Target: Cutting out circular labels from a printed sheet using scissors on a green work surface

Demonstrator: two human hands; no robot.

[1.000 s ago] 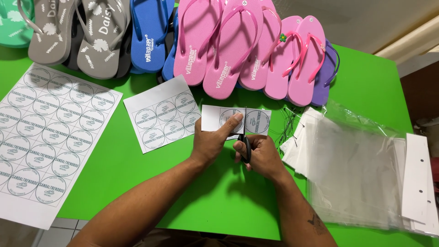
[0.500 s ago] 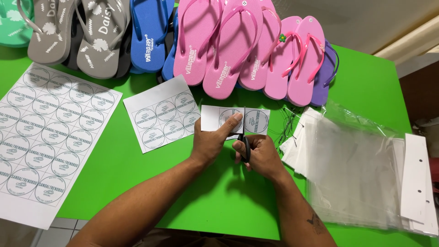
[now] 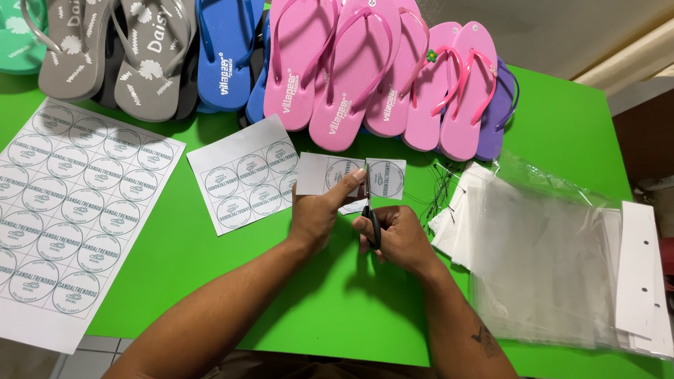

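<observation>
Reaching up from the bottom edge, two bare forearms meet over a green table point(image 3: 330, 309). The right hand point(image 3: 394, 237) is closed around black scissors point(image 3: 371, 210), fingers through the handles, the blades pointing away from the person and standing in a cut through a small strip point(image 3: 319, 174) of white paper. The left hand point(image 3: 319, 214) pinches that strip, thumb lying on top of it just left of the blades. The strip carries printed round labels, one on each side of the cut, and is held just above the table near its middle.

Left of the hands lies a smaller label sheet point(image 3: 242, 179), touching or slightly under the strip. A large label sheet point(image 3: 67, 210) sits at the table's left edge, partly overhanging it. To the right lies a stack of clear bags point(image 3: 540, 260), with white cards point(image 3: 642, 270) beside it and dark threads point(image 3: 439, 189) between bags and hands.

Along the far edge runs a row of flip-flops: grey point(image 3: 105, 49), blue point(image 3: 228, 52), pink point(image 3: 351, 70), and a purple one point(image 3: 500, 105) half hidden at the end.
</observation>
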